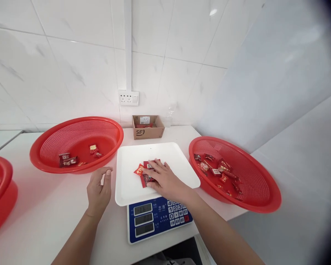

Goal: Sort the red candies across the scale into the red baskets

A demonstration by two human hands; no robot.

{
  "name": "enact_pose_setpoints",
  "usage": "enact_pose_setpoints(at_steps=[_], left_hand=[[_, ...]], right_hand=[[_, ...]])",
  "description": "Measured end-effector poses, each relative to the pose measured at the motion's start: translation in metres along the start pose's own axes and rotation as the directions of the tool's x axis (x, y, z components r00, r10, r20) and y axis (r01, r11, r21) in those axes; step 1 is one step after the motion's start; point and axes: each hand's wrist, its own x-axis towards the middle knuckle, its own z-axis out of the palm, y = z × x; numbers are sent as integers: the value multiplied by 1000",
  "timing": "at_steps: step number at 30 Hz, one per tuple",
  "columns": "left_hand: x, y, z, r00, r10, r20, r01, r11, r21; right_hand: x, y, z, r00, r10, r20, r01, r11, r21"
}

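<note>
My right hand [164, 179] lies with fingers spread over red snack packets [145, 179] on the white tray [127, 191] of a weighing scale. It covers part of them. A small red packet with yellow lettering [138, 169] pokes out to the left of its fingertips. Left of the tray, my left hand [99, 191] hovers over the table, fingers curled and thumb near the index fingertip; no object shows in it. Below the tray is the scale's blue panel [161, 217], with keys and three displays too faint to read.
Red plastic baskets stand on both sides: one at back left [79, 127] and one at right [253, 173], each with several wrapped snacks, and another cut off at far left [5, 198]. Behind the tray sits a cardboard box [149, 133] holding red packets. A socket [128, 98] is on the tiled wall.
</note>
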Motion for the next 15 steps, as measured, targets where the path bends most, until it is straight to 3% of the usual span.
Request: enact_pose_setpoints(at_steps=[3, 6, 9, 12, 15], left_hand=[[-1, -5, 1, 1000, 12, -26, -12, 1000, -13], [1, -7, 1, 988, 149, -36, -152, 983, -103], [3, -2, -1, 952, 304, 42, -297, 947, -121], [4, 8, -5, 933, 346, 97, -331, 932, -147], [3, 15, -7, 927, 357, 111, -335, 925, -178]], right_hand=[[-4, 3, -6, 998, 2, -64, -2, 1000, -13], [-19, 22, -29, 976, 26, -216, -25, 1000, 9], [-42, 61, -59, 897, 226, -379, -238, 971, 15], [-64, 106, -79, 824, 482, -297, -504, 864, 3], [-77, 141, -79, 824, 554, -118, -560, 828, -21]])
